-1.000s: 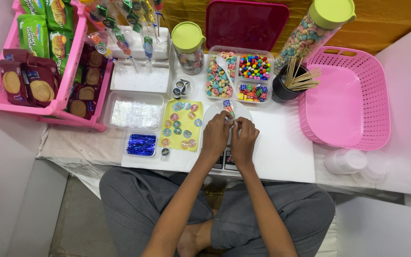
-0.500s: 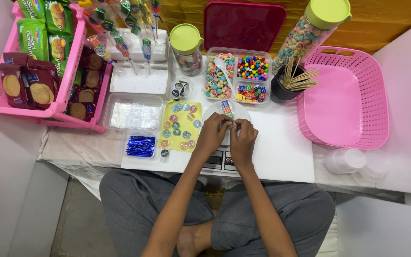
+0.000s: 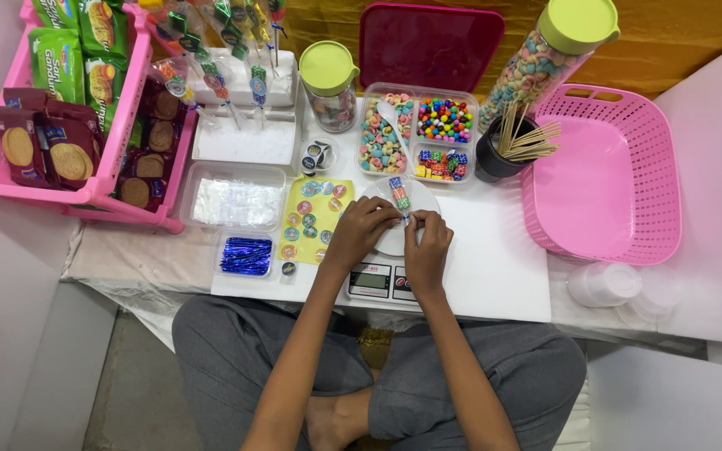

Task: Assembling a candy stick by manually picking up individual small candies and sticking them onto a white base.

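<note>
Your left hand [image 3: 363,230] and right hand [image 3: 428,242] are meeting fingertip to fingertip, both pinching the near end of a small clear packet of coloured sweets [image 3: 399,194]. The packet is lying on the round white pan of a digital scale [image 3: 382,242], probably so the fill can be weighed. A yellow sheet of round stickers [image 3: 317,219] is sitting just left of your left hand, within easy reach on the white tabletop [image 3: 495,250]. A divided clear candy tray [image 3: 418,132] is waiting just beyond.
</note>
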